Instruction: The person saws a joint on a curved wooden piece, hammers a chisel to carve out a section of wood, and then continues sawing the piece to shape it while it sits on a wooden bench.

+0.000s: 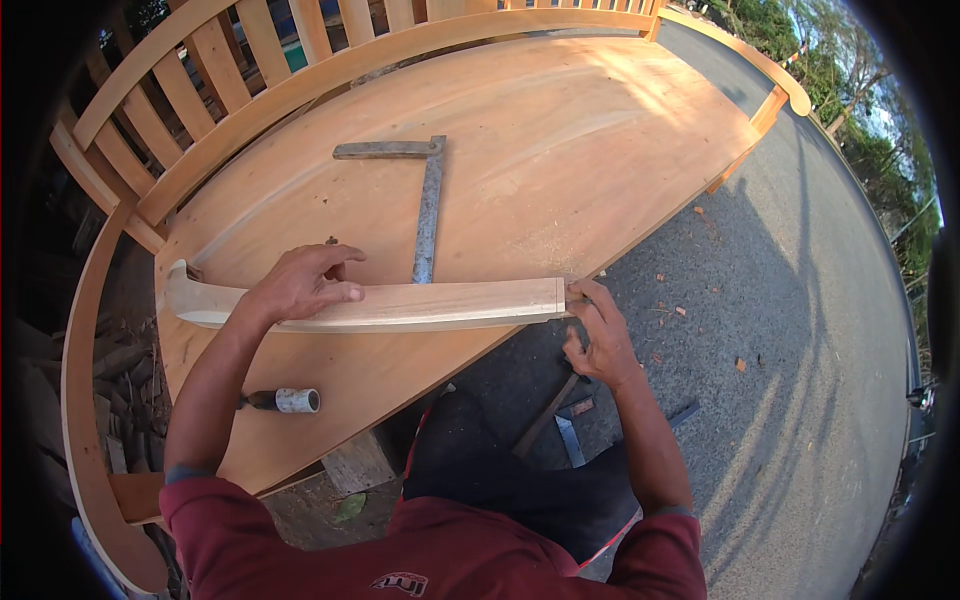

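Note:
A long pale wooden piece [430, 305] with a curved left end lies across the wooden bench seat [560, 140] near its front edge. My left hand [305, 282] grips it left of the middle, thumb on top and fingers bent toward the back edge. My right hand [600, 335] has its curled fingers at the squared right end, which sticks out past the seat's edge. Behind the piece lies a metal square [428, 210]. A short tool with a pale cylindrical end [298, 400] and dark shaft rests on the seat below my left hand, partly behind my forearm.
The bench's slatted back [230, 60] and curved side rail [80, 360] border the seat. On the ground by my legs lie a wooden-handled tool [543, 415] and another metal tool [568, 437]. Scrap wood is at the left; a paved road [820, 330] and trees are at the right.

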Available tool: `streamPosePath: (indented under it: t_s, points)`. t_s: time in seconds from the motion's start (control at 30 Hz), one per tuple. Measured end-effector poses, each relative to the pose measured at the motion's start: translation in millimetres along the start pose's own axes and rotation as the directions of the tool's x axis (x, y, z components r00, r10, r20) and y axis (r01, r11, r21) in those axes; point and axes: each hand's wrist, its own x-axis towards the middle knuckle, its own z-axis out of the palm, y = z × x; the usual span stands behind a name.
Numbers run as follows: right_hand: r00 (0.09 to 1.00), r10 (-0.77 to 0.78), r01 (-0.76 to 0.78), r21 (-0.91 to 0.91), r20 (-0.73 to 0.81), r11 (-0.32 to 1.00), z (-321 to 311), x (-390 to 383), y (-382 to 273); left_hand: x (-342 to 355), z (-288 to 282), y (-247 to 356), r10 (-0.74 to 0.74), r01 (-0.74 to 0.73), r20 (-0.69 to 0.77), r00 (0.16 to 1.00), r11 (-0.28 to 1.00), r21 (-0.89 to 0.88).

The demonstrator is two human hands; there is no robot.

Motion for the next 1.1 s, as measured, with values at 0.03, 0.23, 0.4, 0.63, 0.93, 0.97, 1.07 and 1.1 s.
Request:
streamPosePath:
  t_s: [0.03,0.23,0.4,0.63,0.93,0.97,1.07,1.1]
  points:
    - [1.000,0.020,-0.020,0.015,-0.009,1.000,-0.7,-3.0,0.5,35.9,7.4,22.6,-0.097,0.098,-0.025,0.995,0.993,0.062]
    - [0.970,0.110,-0.102,0.051,-0.217,0.994,9.3,-26.8,-1.5,177.0,33.6,43.9,-0.205,0.222,-0.093,0.974,0.937,0.268]
    - [0.450,0.798,-0.761,0.295,-0.401,0.577,67.2,-157.6,57.5,235.8,19.6,40.0,-0.191,0.232,-0.159,0.969,0.926,0.299]
    - [-0.271,0.924,-0.861,-0.361,-0.270,-0.358,93.5,-407.9,78.2,176.8,43.8,131.5,0.196,-0.182,-0.054,0.979,0.964,0.195]
    - [-0.201,0.959,-0.791,-0.545,-0.198,-0.278,82.8,-432.9,97.0,81.0,107.8,176.6,0.360,-0.344,-0.073,0.930,0.924,0.164]
    - [-0.192,0.965,-0.815,-0.519,-0.181,-0.259,78.3,-433.4,101.4,84.8,110.4,176.3,0.360,-0.342,-0.102,0.927,0.925,0.163]
    - [-0.028,0.960,-0.879,-0.450,-0.280,-0.157,68.4,-423.5,109.9,102.6,113.9,177.8,0.368,-0.342,-0.168,0.915,0.925,0.164]
    - [0.122,0.903,-0.887,-0.453,-0.411,-0.086,62.9,-419.3,108.3,111.1,115.3,178.4,0.373,-0.346,-0.187,0.909,0.924,0.164]
